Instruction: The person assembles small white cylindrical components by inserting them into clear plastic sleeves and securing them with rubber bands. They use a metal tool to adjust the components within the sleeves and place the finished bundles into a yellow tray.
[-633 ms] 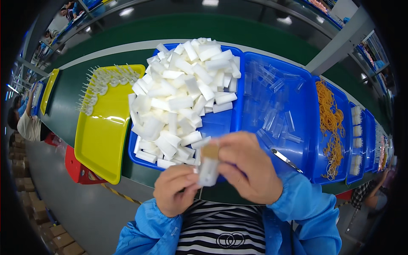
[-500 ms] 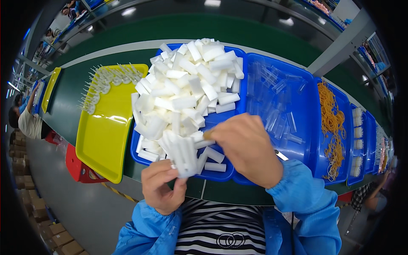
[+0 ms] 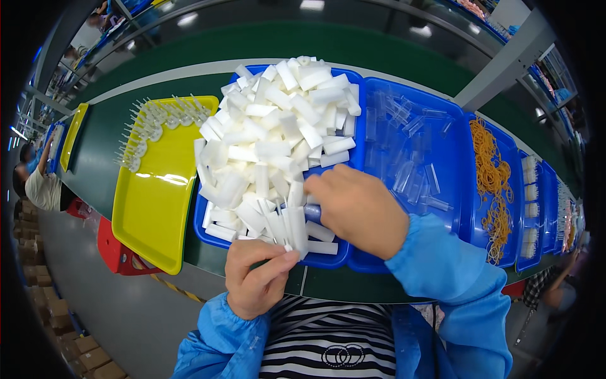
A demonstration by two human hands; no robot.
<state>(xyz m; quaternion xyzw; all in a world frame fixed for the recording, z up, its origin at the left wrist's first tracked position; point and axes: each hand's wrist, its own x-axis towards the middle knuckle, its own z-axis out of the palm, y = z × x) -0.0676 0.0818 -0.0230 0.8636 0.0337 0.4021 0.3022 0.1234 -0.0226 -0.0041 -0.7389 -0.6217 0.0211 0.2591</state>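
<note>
White plastic sleeves [image 3: 271, 145], smooth and oblong, fill a blue bin [image 3: 353, 82].

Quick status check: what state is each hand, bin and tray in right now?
Left hand: closed, pinching thin white pieces at the bin's near edge.
Right hand: palm down, fingers in the white pieces.
Blue bin of white pieces: heaped above its rim.
Blue bin of clear tubes: sparsely filled.
Bin of orange rubber bands: partly filled.
Yellow tray: mostly bare, parts lined along its far end.
</note>
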